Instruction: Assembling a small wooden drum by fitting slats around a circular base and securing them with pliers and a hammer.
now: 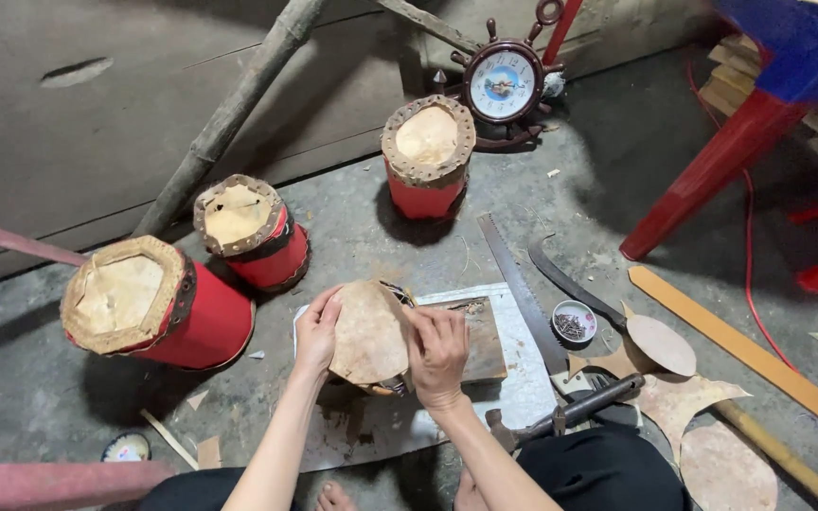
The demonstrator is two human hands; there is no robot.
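Three red drums (248,232) on floor; left hand (317,326), right hand (437,350) both grasping one hide disc (369,331).

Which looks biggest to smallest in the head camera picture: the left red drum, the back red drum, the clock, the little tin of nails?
1. left red drum
2. back red drum
3. clock
4. tin of nails
Nearness enlarges the left drum.

No pkgs, labels, signs or screens visible anywhere on the floor here.
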